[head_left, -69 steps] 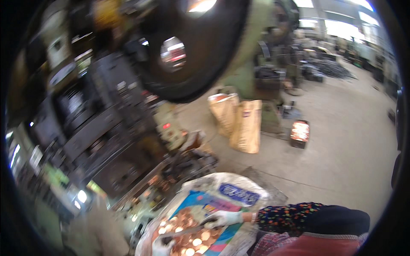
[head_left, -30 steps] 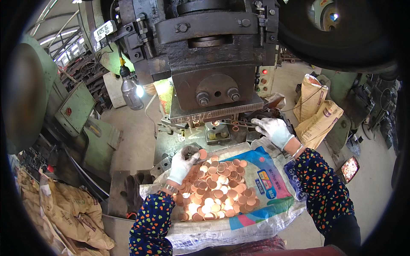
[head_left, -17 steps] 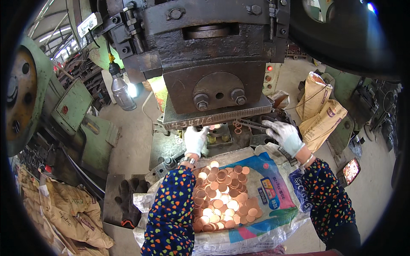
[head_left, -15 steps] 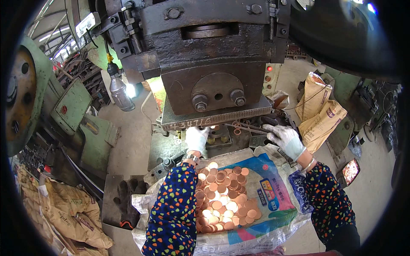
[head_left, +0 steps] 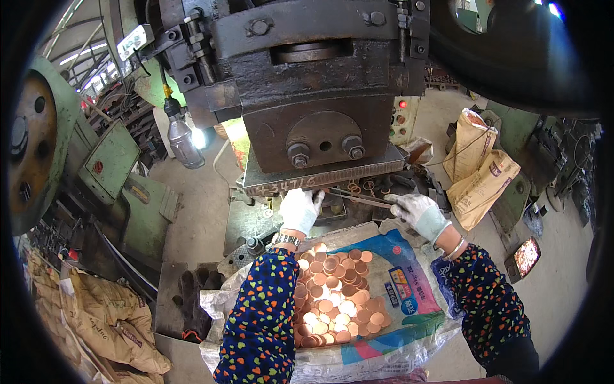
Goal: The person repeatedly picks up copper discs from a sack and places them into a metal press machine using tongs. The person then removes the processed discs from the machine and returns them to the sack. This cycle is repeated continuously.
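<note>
While the right hand [head_left: 419, 216] grips the tongs [head_left: 368, 201], their long axis runs left and slightly far, tips near the left hand [head_left: 299, 211] at the press [head_left: 320, 121]; can't tell if that hand holds anything. Copper discs [head_left: 336, 294]: near side, left hand closer.

Discs [head_left: 336, 301] heaped on spread sack [head_left: 419, 281], front centre. Beyond it, press ram [head_left: 320, 89] with plate [head_left: 326, 174] below. Left hand [head_left: 300, 210] at plate's front edge; right hand [head_left: 419, 214] farther right, tongs [head_left: 368, 201] lying between. Lamp [head_left: 184, 144] left of ram. Paper sacks [head_left: 483, 189] right, beyond box [head_left: 511, 269]. Glove [head_left: 194, 297] left of spread sack.
</note>
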A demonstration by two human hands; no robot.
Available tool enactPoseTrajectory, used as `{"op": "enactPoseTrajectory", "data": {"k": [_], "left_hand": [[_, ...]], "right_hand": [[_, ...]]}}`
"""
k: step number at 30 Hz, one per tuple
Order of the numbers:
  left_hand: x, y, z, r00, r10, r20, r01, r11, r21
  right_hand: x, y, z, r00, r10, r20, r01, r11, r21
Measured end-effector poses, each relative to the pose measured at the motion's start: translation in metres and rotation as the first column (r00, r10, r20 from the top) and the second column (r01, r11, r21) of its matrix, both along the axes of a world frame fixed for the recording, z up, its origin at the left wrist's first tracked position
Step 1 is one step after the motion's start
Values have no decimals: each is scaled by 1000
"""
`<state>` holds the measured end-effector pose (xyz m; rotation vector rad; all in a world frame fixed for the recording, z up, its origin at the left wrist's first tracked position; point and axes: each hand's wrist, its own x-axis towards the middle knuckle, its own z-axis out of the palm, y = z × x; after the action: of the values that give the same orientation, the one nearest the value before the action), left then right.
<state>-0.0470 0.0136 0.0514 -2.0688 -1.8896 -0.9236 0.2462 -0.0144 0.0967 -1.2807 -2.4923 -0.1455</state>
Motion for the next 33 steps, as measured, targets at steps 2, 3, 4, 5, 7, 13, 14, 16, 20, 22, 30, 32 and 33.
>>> {"op": "enactPoseTrajectory", "data": {"k": [2, 3, 4, 5, 7, 13, 14, 16, 20, 22, 30, 32, 33], "left_hand": [[-2, -12, 2, 995, -46, 86, 46, 999, 11], [-4, -21, 1, 988, -77, 130, 73, 997, 34], [-8, -32, -1, 979, -108, 171, 100, 993, 55], [-14, -43, -3, 964, -177, 200, 162, 983, 88], [-26, -69, -10, 958, -233, 166, 245, 968, -54], [-36, -152, -33, 869, -490, -64, 424, 806, -413], [-31, -159, -36, 860, -510, -35, 437, 768, -468], [-27, -167, -41, 891, -453, -9, 394, 785, -478], [-27, -167, -49, 874, -479, 84, 465, 773, -431], [-28, -165, -54, 893, -450, 20, 404, 781, -476], [-24, -164, -52, 910, -400, 109, 386, 724, -571], [-24, -165, -50, 905, -399, 145, 409, 725, -555], [-24, -165, -49, 908, -386, 161, 405, 712, -573]], "right_hand": [[-3, -6, 0, 1000, 5, -15, -5, 1000, -7], [-3, -10, 1, 998, 43, -42, -43, 999, 7], [-4, -16, 2, 999, 32, -34, -33, 999, -21], [-3, -22, 3, 998, 47, -44, -48, 998, -32], [-1, -35, 4, 998, 46, -37, -49, 995, -81], [4, -89, -7, 974, 132, -183, -154, 982, -112], [7, -98, -10, 977, 123, -175, -148, 979, -138], [4, -122, -21, 961, 119, -251, -162, 974, -159], [5, -169, -47, 862, -6, -507, -262, 851, -455], [6, -182, -60, 836, -66, -545, -264, 822, -505], [13, -195, -67, 754, -242, -610, -311, 687, -657], [11, -197, -67, 734, -253, -631, -336, 672, -660], [11, -199, -68, 718, -265, -644, -343, 671, -658]]}}
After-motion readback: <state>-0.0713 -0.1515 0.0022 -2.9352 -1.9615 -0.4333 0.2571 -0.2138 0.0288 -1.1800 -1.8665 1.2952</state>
